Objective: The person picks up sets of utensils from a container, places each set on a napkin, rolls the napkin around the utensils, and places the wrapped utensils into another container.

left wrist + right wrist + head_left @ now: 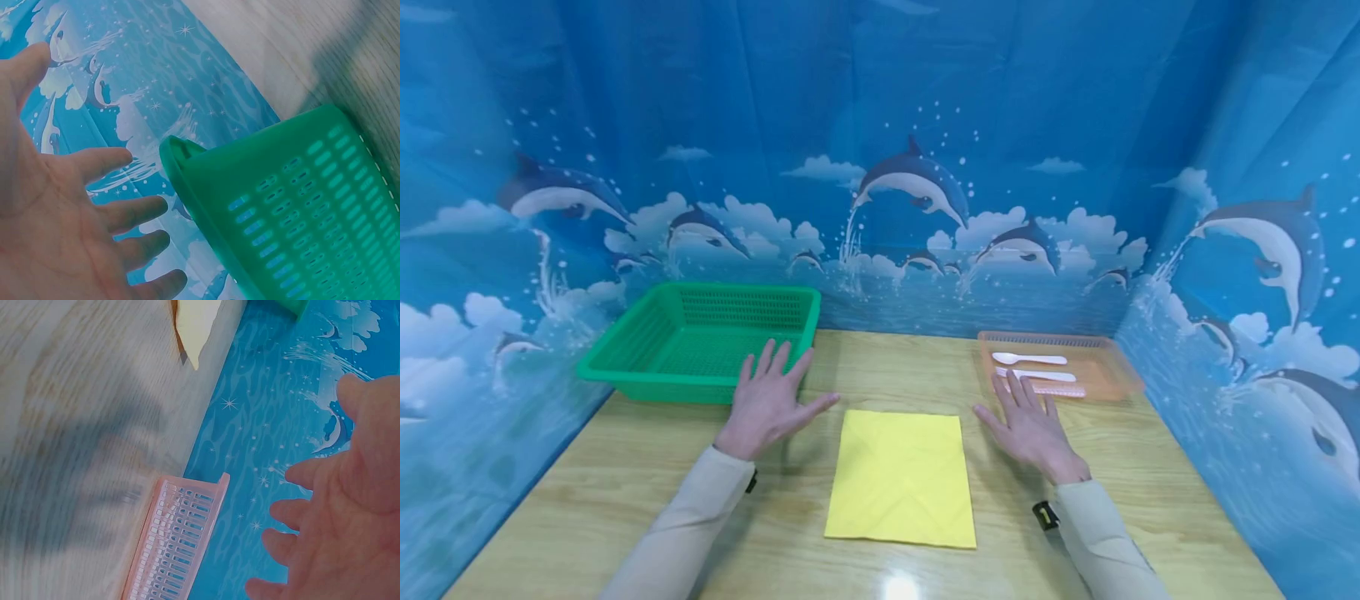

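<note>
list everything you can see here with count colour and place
basket: 1, green, back left of table
tray: 1, pale orange, back right of table
cutlery: about 3 pieces in the tray, white and pink
napkin: 1, yellow, flat at table centre
table: 1, light wood
backdrop: blue dolphin print, on three sides
left hand: open, fingers spread, near the basket
right hand: open, fingers spread, near the tray

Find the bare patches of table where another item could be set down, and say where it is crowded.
Bare wood shows between the green basket and the orange tray, behind the yellow napkin, and along the near edge either side. The tray, holding white cutlery, is crowded.
</note>
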The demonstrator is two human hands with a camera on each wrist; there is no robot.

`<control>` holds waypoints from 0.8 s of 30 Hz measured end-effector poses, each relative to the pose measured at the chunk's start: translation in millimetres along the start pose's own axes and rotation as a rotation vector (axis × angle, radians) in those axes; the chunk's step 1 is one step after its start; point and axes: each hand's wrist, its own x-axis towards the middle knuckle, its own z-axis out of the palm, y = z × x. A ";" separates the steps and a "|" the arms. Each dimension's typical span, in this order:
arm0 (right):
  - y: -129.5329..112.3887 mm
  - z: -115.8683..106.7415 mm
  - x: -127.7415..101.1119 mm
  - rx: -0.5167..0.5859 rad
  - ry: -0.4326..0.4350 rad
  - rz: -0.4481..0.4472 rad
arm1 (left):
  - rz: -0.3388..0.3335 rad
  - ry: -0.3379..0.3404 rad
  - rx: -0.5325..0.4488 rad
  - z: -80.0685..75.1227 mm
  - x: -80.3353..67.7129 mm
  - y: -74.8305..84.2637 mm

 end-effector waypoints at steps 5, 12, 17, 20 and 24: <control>0.3 2.9 -0.7 -0.004 0.005 -0.007 | -0.002 -0.003 0.004 1.8 -0.9 -0.7; -1.8 9.9 -2.0 0.005 0.009 -0.032 | 0.025 0.008 -0.022 4.4 -3.7 1.6; -3.9 13.2 -0.6 0.017 0.001 -0.042 | 0.071 0.032 -0.015 7.3 -4.3 4.2; -4.4 14.2 1.0 0.016 0.000 -0.050 | 0.091 0.048 -0.021 8.9 -3.1 5.7; -5.9 15.4 3.4 0.006 -0.001 -0.056 | 0.112 0.042 -0.044 12.5 0.3 7.0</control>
